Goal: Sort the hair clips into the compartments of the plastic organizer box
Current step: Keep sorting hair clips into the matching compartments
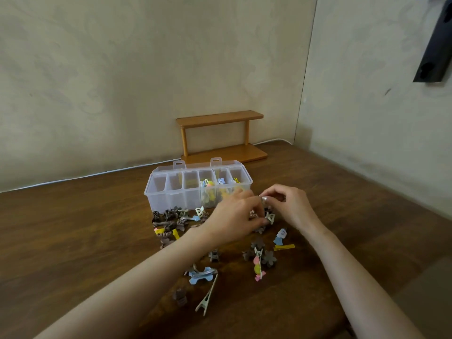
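A clear plastic organizer box (171, 192) stands open on the wooden table, with colourful hair clips in its three right compartments and its left ones bare. Loose hair clips (171, 221), mostly brown, lie scattered in front of it. My left hand (234, 216) reaches in from the left, its curled fingertips pinching a small clip among the pile just right of the box. Close beside it, my right hand (286, 206) pinches a small clip between thumb and fingers. A white claw clip (270, 217) sits between the two hands.
A small wooden two-tier shelf (220, 135) stands against the wall behind the box. More clips lie nearer me: a blue bow clip (203, 275), a long beige clip (208, 297), a yellow bar clip (285, 247) and a pink-yellow one (258, 267). Walls close off the back and right.
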Demonstrator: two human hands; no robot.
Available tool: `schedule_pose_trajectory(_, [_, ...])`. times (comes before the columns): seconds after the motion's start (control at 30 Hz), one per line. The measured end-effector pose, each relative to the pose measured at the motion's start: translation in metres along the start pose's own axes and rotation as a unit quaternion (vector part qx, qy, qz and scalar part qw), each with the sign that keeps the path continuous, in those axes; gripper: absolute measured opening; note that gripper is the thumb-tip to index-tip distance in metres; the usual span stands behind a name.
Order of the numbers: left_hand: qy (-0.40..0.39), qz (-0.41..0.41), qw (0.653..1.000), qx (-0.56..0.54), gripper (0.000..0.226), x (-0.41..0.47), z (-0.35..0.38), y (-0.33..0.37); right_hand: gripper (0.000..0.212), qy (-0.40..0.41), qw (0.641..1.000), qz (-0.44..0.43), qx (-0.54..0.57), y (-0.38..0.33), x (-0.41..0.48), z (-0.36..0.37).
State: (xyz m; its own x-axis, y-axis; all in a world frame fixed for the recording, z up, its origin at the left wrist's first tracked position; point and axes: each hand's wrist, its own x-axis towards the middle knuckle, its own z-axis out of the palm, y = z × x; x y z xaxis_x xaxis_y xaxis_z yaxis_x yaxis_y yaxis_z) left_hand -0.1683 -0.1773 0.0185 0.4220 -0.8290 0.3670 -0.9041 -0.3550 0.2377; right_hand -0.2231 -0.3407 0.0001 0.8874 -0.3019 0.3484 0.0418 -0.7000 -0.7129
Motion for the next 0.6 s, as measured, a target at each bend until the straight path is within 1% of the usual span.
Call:
schedule_pose_trajectory(0.1, [-0.043, 0.026, 0.999, -0.005, 0.026, -0.002, 0.007, 0.015, 0.011, 0.001, 1.000, 0.003, 0.002, 0.001, 0.000, -0.002])
schedule_pose_trajectory(0.17, [-0.081, 0.030, 0.996, 0.019, 0.032, -0.002, 0.013, 0.022, 0.011, 0.011, 1.000, 0.012, 0.005, 0.000, -0.001, -0.005])
schedule_pose_trajectory(0.27, [-0.108, 0.024, 0.993, 0.041, 0.031, -0.001, 0.020, 0.028, 0.010, 0.000, 0.999, 0.033, 0.008, 0.001, 0.000, -0.008])
schedule_pose_trajectory(0.37, [-0.098, 0.018, 0.994, 0.035, 0.022, 0.000, 0.020, 0.028, 0.008, -0.047, 0.997, 0.051, -0.019, 0.002, 0.000, -0.008])
schedule_pose_trajectory(0.5, [-0.110, 0.005, 0.992, 0.055, 0.021, 0.000, 0.015, 0.024, 0.005, -0.077, 0.994, 0.072, -0.025, 0.008, 0.002, -0.017])
schedule_pose_trajectory(0.53, [-0.113, -0.001, 0.992, 0.057, 0.021, -0.001, 0.014, 0.021, 0.007, -0.098, 0.992, 0.079, -0.018, 0.010, 0.002, -0.023])
schedule_pose_trajectory(0.6, [-0.116, -0.015, 0.991, 0.060, 0.020, -0.002, 0.010, 0.014, 0.010, -0.175, 0.980, 0.096, -0.012, 0.012, -0.001, -0.031])
